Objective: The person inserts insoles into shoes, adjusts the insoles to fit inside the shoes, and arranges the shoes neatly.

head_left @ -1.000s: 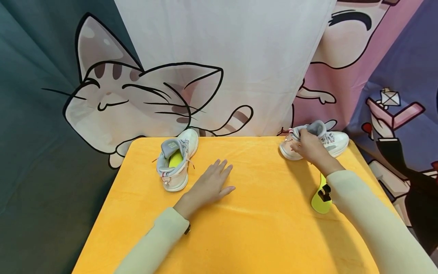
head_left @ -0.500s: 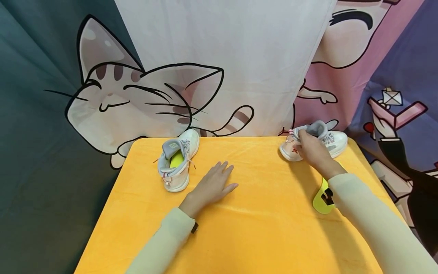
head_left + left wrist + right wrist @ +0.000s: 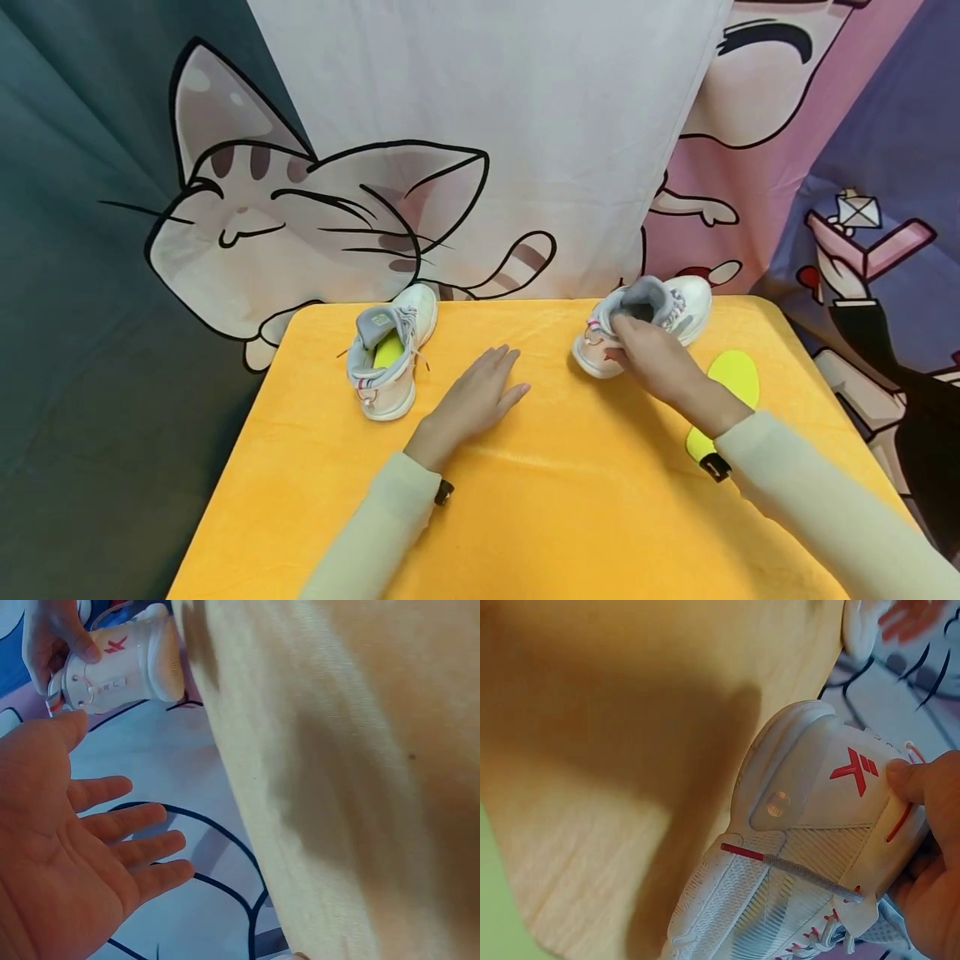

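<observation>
As your right hand (image 3: pixel 654 357) grips the red-marked shoe (image 3: pixel 671 304) by its heel collar, it's come leftward and nearer you from the far right corner of the table (image 3: pixel 540 517), and more lime insole (image 3: pixel 738 379) shows; your left hand (image 3: pixel 472 396), fingers extended, holds nothing, near the other shoe (image 3: pixel 390 393).

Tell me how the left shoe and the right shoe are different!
The left shoe has a yellow-green insole inside; in the right shoe, only grey and shadow show. The right hand holds the right shoe; no hand touches the left shoe. The left shoe's toe points mostly forward; the right shoe's points more rightward. Both have white toes and pale pink heels.
</observation>
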`<state>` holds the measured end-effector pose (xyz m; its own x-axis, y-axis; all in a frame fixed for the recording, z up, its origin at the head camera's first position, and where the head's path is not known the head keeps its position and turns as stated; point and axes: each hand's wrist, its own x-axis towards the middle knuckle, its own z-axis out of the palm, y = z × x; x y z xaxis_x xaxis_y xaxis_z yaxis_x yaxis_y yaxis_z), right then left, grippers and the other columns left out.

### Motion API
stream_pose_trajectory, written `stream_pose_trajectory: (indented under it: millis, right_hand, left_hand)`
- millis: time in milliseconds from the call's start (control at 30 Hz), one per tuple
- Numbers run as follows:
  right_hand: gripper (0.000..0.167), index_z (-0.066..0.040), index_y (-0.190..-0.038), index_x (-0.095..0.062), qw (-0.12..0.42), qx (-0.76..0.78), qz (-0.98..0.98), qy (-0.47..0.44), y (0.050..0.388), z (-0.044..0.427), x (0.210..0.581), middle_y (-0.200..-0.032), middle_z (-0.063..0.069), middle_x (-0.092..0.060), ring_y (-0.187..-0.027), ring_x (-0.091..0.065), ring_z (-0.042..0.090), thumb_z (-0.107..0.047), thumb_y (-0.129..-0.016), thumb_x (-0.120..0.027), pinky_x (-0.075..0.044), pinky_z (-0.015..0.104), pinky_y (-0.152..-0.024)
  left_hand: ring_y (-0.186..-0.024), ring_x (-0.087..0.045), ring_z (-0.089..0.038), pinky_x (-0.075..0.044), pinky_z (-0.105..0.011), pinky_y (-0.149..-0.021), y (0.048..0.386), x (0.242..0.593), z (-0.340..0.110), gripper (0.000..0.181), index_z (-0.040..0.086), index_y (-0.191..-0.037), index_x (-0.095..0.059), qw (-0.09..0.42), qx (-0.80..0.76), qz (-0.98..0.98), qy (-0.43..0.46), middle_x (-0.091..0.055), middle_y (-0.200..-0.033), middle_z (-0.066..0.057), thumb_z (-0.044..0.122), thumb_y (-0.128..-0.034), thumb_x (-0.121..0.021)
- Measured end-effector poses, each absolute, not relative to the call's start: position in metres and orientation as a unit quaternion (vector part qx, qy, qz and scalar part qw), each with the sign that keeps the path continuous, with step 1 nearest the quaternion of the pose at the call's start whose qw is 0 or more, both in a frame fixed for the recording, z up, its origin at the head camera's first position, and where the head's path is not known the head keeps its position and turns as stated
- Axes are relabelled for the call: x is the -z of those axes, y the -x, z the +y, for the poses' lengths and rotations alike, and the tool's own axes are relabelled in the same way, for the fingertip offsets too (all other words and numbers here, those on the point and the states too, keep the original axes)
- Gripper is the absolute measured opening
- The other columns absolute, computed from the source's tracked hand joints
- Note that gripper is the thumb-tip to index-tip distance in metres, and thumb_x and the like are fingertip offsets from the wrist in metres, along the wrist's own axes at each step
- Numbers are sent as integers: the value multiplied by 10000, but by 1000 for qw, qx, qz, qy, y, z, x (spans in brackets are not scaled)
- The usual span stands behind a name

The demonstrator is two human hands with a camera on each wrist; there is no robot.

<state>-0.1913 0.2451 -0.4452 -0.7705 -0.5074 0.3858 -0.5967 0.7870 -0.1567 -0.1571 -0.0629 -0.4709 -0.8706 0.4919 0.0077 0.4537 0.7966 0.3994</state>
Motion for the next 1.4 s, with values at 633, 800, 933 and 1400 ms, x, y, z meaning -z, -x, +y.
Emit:
stream_pose_trajectory:
  millis: [633, 800, 933, 1400]
  right_hand:
    - [348, -65, -997, -563, 196, -124, -857, -460, 133, 187, 460, -806, -9, -531, -726, -527, 162, -65, -807, -855, -498, 320, -648]
    - [332, -58, -1009, -587, 204, -112, -841, -488, 126, 177, 460, -841, 5, -588, -755, -567, 164, -58, -801, -845, -537, 326, -681]
    - [291, -66, -1012, -589, 209, -109, -829, -507, 123, 172, 460, -848, 2, -597, -758, -574, 159, -69, -825, -812, -540, 320, -685]
    - [386, -68, -1060, -642, 201, -132, -824, -514, 123, 173, 474, -926, 9, -660, -839, -608, 147, -23, -754, -874, -564, 305, -750]
  left_hand:
    - [-1414, -517, -308, -425, -495, -1161, 150, 465, -46, 587, 103, -1518, -494, 78, -462, 875, -123, -555, -1516, -125, 501, -1097, -396]
    - [-1414, -512, -330, -428, -511, -1155, 147, 467, -44, 629, 96, -1537, -462, 88, -478, 868, -101, -541, -1524, -150, 527, -1079, -426]
    - [-1389, -535, -290, -437, -496, -1148, 144, 470, -42, 585, 100, -1524, -476, 92, -480, 867, -94, -579, -1486, -128, 473, -1074, -476]
    - [-1315, -598, -238, -466, -474, -1126, 137, 479, -35, 474, 114, -1518, -467, 66, -488, 866, -93, -622, -1435, -130, 247, -1063, -471]
